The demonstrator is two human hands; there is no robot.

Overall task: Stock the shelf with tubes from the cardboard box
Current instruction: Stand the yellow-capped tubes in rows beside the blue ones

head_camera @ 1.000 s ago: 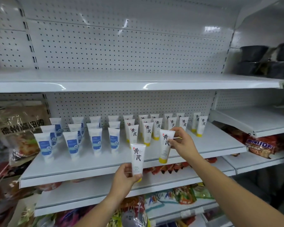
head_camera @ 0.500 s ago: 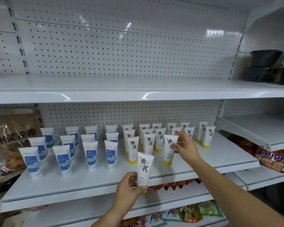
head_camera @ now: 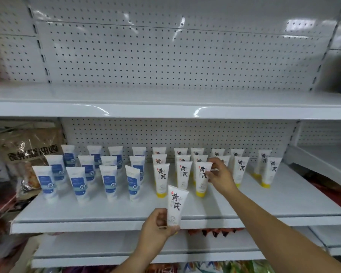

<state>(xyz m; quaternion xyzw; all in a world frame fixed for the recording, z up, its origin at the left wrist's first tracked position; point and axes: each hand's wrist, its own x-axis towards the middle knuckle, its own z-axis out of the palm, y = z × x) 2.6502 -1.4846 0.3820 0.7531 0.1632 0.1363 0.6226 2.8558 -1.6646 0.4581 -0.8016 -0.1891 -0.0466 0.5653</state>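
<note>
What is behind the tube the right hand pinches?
A second tube and a rear tube, same kind, then pegboard. Only their tops show; the front tube, in the right hand's grip, covers the rest.

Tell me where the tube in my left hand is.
Head view, low centre: the left hand holds the tube upright over the shelf's front edge, just before the front row of yellow-capped tubes, left of the right hand.
</note>
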